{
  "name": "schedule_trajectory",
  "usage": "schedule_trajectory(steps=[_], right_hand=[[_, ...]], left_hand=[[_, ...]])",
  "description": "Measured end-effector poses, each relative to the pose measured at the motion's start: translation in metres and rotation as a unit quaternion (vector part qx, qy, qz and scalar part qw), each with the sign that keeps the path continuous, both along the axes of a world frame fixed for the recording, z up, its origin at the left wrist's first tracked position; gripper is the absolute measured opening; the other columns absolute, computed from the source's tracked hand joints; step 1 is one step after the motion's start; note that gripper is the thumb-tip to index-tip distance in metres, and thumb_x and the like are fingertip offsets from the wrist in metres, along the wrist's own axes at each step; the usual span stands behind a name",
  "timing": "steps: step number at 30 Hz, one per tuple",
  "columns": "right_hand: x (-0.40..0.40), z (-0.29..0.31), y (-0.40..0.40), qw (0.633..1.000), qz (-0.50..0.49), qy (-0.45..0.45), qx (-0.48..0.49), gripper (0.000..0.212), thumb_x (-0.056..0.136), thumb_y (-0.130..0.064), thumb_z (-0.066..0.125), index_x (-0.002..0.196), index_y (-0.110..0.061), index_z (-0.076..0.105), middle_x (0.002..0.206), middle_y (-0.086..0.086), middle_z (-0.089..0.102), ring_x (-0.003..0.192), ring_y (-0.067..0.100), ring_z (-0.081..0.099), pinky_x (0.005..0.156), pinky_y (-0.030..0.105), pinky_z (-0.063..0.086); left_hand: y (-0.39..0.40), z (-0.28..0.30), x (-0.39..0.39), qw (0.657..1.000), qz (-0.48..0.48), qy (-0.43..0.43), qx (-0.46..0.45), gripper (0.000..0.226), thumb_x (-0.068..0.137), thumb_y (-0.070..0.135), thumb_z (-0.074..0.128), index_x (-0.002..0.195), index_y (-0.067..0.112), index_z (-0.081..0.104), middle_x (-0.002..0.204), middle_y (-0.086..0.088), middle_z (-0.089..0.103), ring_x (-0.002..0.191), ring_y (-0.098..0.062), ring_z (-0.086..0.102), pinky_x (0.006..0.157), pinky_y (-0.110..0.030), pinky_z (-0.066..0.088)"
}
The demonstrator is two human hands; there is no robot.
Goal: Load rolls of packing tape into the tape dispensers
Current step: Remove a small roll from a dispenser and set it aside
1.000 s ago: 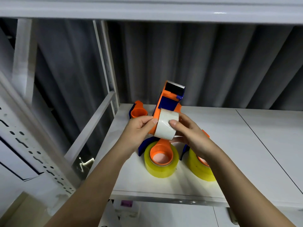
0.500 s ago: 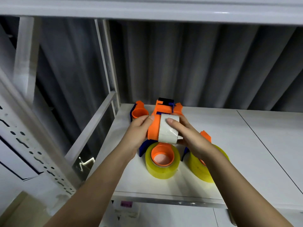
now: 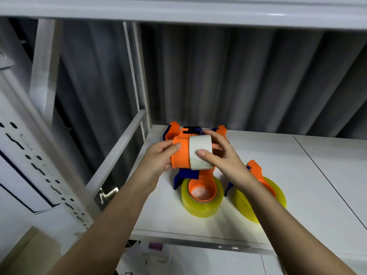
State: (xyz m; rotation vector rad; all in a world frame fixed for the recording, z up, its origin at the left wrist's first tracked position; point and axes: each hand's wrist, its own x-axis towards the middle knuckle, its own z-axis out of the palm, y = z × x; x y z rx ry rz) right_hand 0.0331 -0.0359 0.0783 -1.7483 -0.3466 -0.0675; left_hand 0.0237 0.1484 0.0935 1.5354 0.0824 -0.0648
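While my left hand (image 3: 158,157) grips the orange hub (image 3: 179,155), my right hand (image 3: 222,159) pinches the white roll (image 3: 200,153), its axis lying left–right along the hub.

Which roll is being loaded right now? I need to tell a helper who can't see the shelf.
On the white shelf, look above the two yellow rolls standing on their dispensers. Both hands hold an orange dispenser in the air, and the right hand grips the white roll around its hub. It is the only white, lifted roll.
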Motion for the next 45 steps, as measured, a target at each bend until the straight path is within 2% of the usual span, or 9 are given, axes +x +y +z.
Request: schedule_trajectory(steps=[4, 9, 12, 18, 26, 31, 36, 42, 45], right_hand=[[0.007, -0.006, -0.008, 0.996, -0.046, -0.046, -0.062, 0.064, 0.078, -0.040, 0.075, 0.134, -0.044, 0.045, 0.133, -0.014, 0.045, 0.124, 0.014, 0.047, 0.100, 0.038, 0.048], [0.010, -0.004, 0.000, 0.999, -0.044, 0.017, 0.009, 0.061, 0.084, -0.038, 0.069, 0.139, -0.037, 0.043, 0.138, -0.009, 0.048, 0.126, 0.010, 0.048, 0.096, 0.023, 0.048], [0.007, -0.012, 0.019, 0.998, -0.044, 0.045, -0.004, 0.065, 0.082, -0.038, 0.072, 0.139, -0.033, 0.041, 0.136, -0.009, 0.047, 0.125, 0.010, 0.048, 0.105, 0.034, 0.044], [0.000, -0.018, 0.035, 0.975, -0.067, -0.016, -0.210, 0.067, 0.075, -0.052, 0.074, 0.129, -0.029, 0.041, 0.127, -0.010, 0.049, 0.116, 0.008, 0.048, 0.092, 0.025, 0.041], [-0.004, -0.023, 0.041, 0.963, -0.072, -0.010, -0.261, 0.068, 0.076, -0.056, 0.069, 0.131, -0.028, 0.040, 0.132, -0.009, 0.047, 0.117, 0.009, 0.048, 0.089, 0.026, 0.043], [-0.004, -0.027, 0.042, 0.957, -0.077, -0.010, -0.278, 0.071, 0.076, -0.057, 0.069, 0.134, -0.027, 0.040, 0.136, -0.008, 0.046, 0.121, 0.012, 0.048, 0.093, 0.029, 0.045], [-0.005, -0.031, 0.042, 0.951, -0.079, -0.019, -0.297, 0.073, 0.076, -0.057, 0.069, 0.136, -0.026, 0.038, 0.139, -0.006, 0.044, 0.122, 0.015, 0.048, 0.094, 0.032, 0.046], [-0.003, -0.034, 0.042, 0.944, -0.082, -0.021, -0.320, 0.075, 0.077, -0.058, 0.068, 0.137, -0.026, 0.037, 0.139, -0.004, 0.042, 0.121, 0.017, 0.049, 0.094, 0.036, 0.049], [-0.001, -0.034, 0.041, 0.936, -0.084, -0.026, -0.340, 0.074, 0.078, -0.059, 0.067, 0.137, -0.027, 0.036, 0.138, -0.005, 0.040, 0.121, 0.017, 0.048, 0.092, 0.035, 0.049]], left_hand=[[0.021, 0.001, 0.004, 0.995, 0.098, 0.002, -0.021, 0.018, 0.094, 0.022, 0.057, 0.111, 0.022, 0.051, 0.100, 0.001, 0.061, 0.099, -0.020, 0.060, 0.078, -0.030, 0.052], [0.047, 0.001, -0.001, 0.994, 0.111, 0.005, 0.014, 0.033, 0.096, 0.022, 0.055, 0.127, 0.017, 0.049, 0.109, 0.001, 0.056, 0.100, -0.019, 0.057, 0.079, -0.033, 0.048], [0.050, -0.008, -0.007, 0.994, 0.099, 0.027, 0.038, 0.041, 0.096, 0.022, 0.054, 0.135, 0.012, 0.047, 0.111, 0.001, 0.054, 0.101, -0.018, 0.055, 0.082, -0.034, 0.044], [0.059, -0.036, -0.023, 0.990, 0.112, 0.060, 0.065, 0.018, 0.097, 0.021, 0.052, 0.115, 0.019, 0.052, 0.108, -0.001, 0.055, 0.093, -0.015, 0.055, 0.087, -0.034, 0.043], [0.055, -0.063, -0.033, 0.989, 0.094, 0.089, 0.067, 0.005, 0.098, 0.022, 0.051, 0.097, 0.024, 0.055, 0.091, 0.008, 0.055, 0.083, -0.012, 0.053, 0.075, -0.030, 0.045], [0.054, -0.076, -0.037, 0.988, 0.083, 0.100, 0.080, 0.007, 0.098, 0.024, 0.051, 0.097, 0.025, 0.058, 0.094, 0.002, 0.059, 0.086, -0.015, 0.057, 0.087, -0.037, 0.048], [0.054, -0.081, -0.040, 0.990, 0.064, 0.085, 0.095, 0.017, 0.099, 0.022, 0.048, 0.088, 0.027, 0.059, 0.092, 0.000, 0.062, 0.087, -0.017, 0.059, 0.083, -0.033, 0.048], [0.060, -0.082, -0.036, 0.974, 0.050, 0.080, 0.205, 0.010, 0.097, 0.029, 0.050, 0.102, 0.020, 0.051, 0.089, 0.001, 0.055, 0.079, -0.015, 0.053, 0.084, -0.039, 0.048], [0.061, -0.073, -0.034, 0.927, 0.089, 0.005, 0.365, 0.036, 0.093, 0.036, 0.054, 0.124, 0.019, 0.046, 0.114, -0.001, 0.051, 0.098, -0.017, 0.055, 0.085, -0.038, 0.049]])
